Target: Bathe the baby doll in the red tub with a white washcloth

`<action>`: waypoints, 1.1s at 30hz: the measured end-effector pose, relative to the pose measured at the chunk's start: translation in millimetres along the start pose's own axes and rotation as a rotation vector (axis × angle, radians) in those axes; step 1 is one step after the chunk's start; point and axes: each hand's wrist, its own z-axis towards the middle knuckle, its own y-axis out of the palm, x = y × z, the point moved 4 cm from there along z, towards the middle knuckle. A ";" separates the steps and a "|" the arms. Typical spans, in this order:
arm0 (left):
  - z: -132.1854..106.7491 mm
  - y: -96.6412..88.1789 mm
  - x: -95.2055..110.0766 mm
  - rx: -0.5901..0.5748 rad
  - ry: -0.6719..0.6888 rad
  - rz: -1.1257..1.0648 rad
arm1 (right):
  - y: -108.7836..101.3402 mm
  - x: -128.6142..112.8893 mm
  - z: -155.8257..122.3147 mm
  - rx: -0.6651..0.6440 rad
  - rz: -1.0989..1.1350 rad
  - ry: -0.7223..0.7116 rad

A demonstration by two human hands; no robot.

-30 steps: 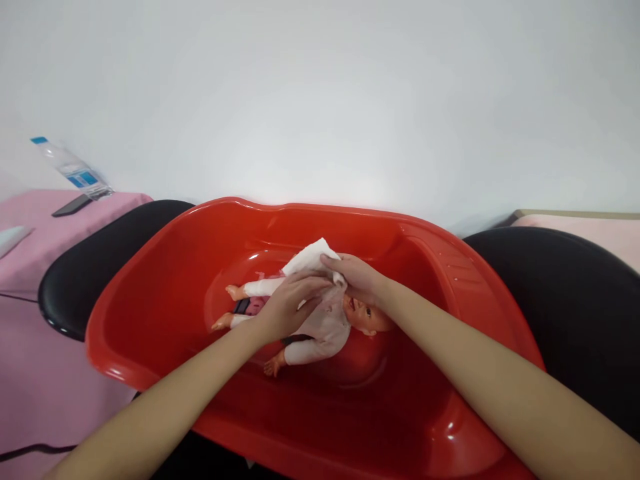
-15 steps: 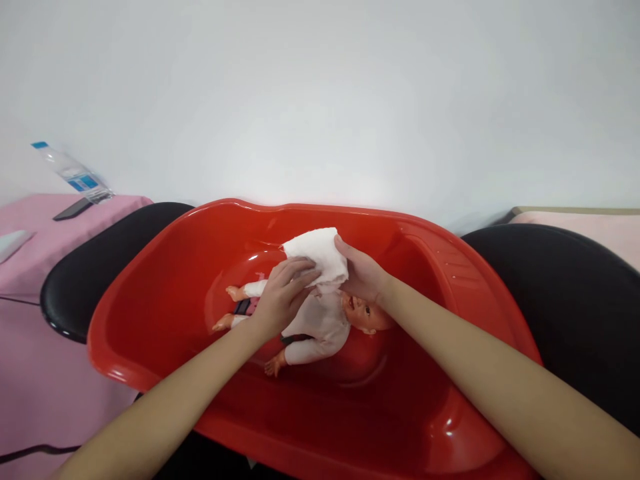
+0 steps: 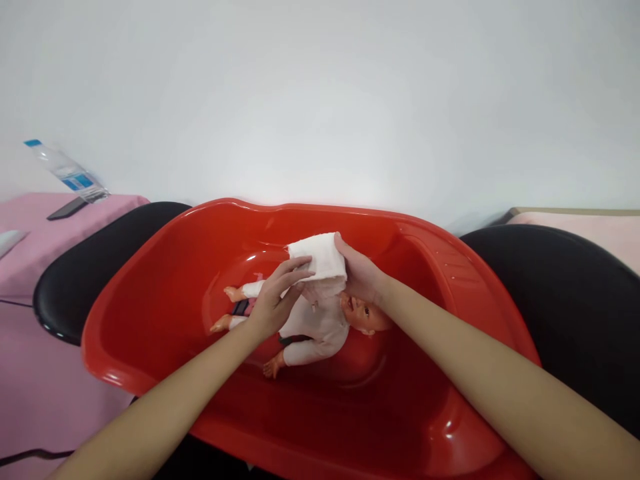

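Observation:
Above the doll's chest a folded white cloth [image 3: 323,255] is held up between both hands. My right hand [image 3: 361,273] grips its right edge, the thumb along the top corner. At the cloth's lower left, my left hand [image 3: 283,293] pinches it, with fingers laid over the front. Below lies a baby doll [image 3: 317,320] in a white long-sleeved top, on its back, head to the right and feet to the left. The cloth and hands hide the doll's far arm and part of its body. A red baby bathtub [image 3: 240,413] surrounds the doll.
Black rounded seats flank the tub, a left seat [image 3: 65,287] and a right seat [image 3: 565,300]. On a pink-covered table [image 3: 30,213] at left, a clear plastic bottle [image 3: 70,175] leans at an angle near a dark flat object [image 3: 67,208]. A white wall [image 3: 320,100] rises behind.
The left hand has shifted slightly left along the cloth, which now looks flatter and more squarely folded. The right hand keeps its grip on the right edge.

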 end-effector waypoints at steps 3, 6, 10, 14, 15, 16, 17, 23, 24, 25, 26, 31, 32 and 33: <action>-0.6 1.2 -3.4 0.003 -0.001 0.064 | -0.7 -1.2 0.2 -0.008 0.004 -0.007; -1.1 4.1 -9.2 -0.011 0.018 0.178 | -3.7 -1.1 2.1 0.011 0.039 -0.004; -1.7 7.2 -15.3 -0.031 0.091 0.291 | -8.0 -1.9 3.5 0.154 0.085 -0.025; -1.0 4.2 -16.5 -0.007 0.091 0.286 | -8.8 -0.8 6.3 0.162 0.074 -0.048; -0.7 2.8 -16.3 0.000 0.073 0.273 | -10.1 0.0 7.3 0.164 0.068 -0.055; -0.3 1.5 -15.9 0.009 0.050 0.258 | -12.2 1.1 8.3 0.173 0.058 -0.059; 0.1 0.0 -15.3 0.021 0.023 0.241 | -14.9 2.4 9.3 0.187 0.039 -0.060; 2.9 -3.9 -10.4 0.106 -0.135 0.093 | -29.3 7.9 11.5 0.283 -0.108 -0.080; 3.2 -4.0 -10.0 0.120 -0.154 0.071 | -29.7 7.6 11.0 0.290 -0.116 -0.093; 3.3 -4.3 -9.7 0.136 -0.170 0.055 | -29.4 6.8 10.5 0.289 -0.119 -0.109; 3.2 -4.7 -9.5 0.153 -0.178 0.048 | -28.3 5.6 10.0 0.280 -0.116 -0.125; 1.8 -4.8 -2.4 0.146 -0.008 0.090 | -22.8 0.1 7.2 0.327 0.007 -0.139; 1.1 -4.0 -0.3 0.124 0.050 0.100 | -21.8 -0.5 6.4 0.351 0.035 -0.128; 0.2 -3.1 1.5 0.102 0.102 0.110 | -20.4 -0.8 5.6 0.366 0.057 -0.114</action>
